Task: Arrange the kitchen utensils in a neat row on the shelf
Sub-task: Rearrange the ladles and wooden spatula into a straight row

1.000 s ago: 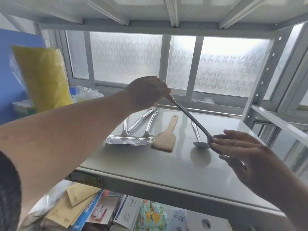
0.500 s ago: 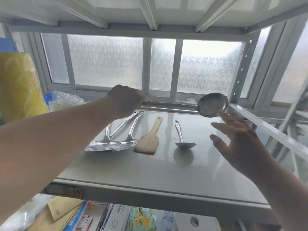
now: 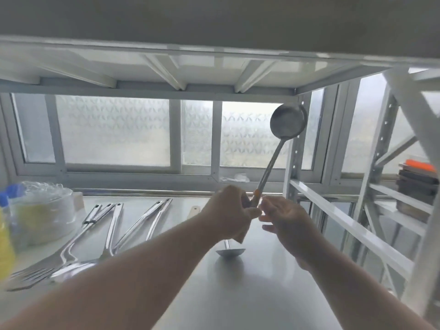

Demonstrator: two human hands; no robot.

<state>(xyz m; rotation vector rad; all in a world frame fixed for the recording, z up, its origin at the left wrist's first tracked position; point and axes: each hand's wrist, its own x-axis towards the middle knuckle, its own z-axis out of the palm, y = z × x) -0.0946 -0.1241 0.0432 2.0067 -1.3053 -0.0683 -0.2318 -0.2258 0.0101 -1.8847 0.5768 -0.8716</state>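
Observation:
My left hand [image 3: 232,211] grips the handle end of a long steel ladle [image 3: 288,125], which stands nearly upright with its bowl high by the shelf post. Close beside that handle is my right hand [image 3: 283,216], palm up with fingers loosely spread; whether it touches the handle I cannot tell. On the steel shelf [image 3: 250,294] lie a small ladle [image 3: 229,251] under my left hand, several steel spatulas [image 3: 114,234], and a large fork [image 3: 35,273] at the left. A wooden spatula [image 3: 194,209] shows only its handle tip behind my left arm.
A stack of plastic-wrapped plates [image 3: 45,210] and a yellow bag [image 3: 4,246] stand at the shelf's left end. White shelf posts [image 3: 294,163] and rails rise on the right. A frosted window [image 3: 114,129] runs behind. Dark boxes [image 3: 416,186] sit on a rack at far right.
The long ladle has swung from level to nearly upright, bowl raised. My right hand came in close to the handle. The camera moved nearer and left, revealing more utensils.

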